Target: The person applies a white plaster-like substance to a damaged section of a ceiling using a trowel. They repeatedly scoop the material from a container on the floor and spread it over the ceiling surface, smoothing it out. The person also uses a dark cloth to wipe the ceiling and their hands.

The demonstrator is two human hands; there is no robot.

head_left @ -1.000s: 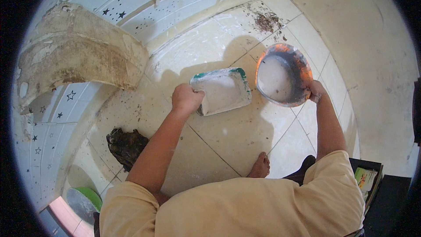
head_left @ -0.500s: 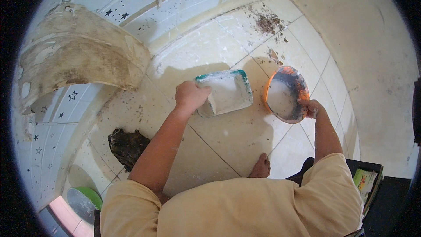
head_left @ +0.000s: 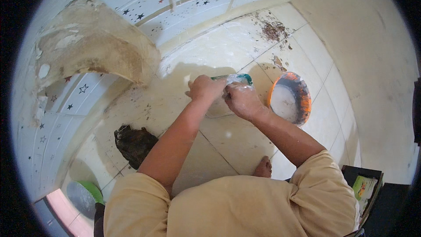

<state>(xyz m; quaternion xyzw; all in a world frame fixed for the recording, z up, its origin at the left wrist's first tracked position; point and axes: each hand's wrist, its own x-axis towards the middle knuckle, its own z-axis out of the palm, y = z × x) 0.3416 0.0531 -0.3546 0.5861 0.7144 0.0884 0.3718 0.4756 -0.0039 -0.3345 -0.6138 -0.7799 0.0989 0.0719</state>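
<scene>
The green-rimmed tub (head_left: 243, 78) lies just beyond the right hand (head_left: 243, 101) and to the right of the left hand (head_left: 206, 88), above the floor tiles (head_left: 215, 142) or on them; I cannot tell which. Both hands cover much of its near side. The left arm runs up and slightly right, its hand back uppermost, fingers pointing toward the right hand. The right forearm slants inward across the front, with its fingers bent in. Whether either hand pinches the tub's rim is hidden, so I cannot tell. The orange-rimmed bowl (head_left: 305, 98), holding whitish liquid (head_left: 283, 101), is near the right wrist, untouched by either hand.
</scene>
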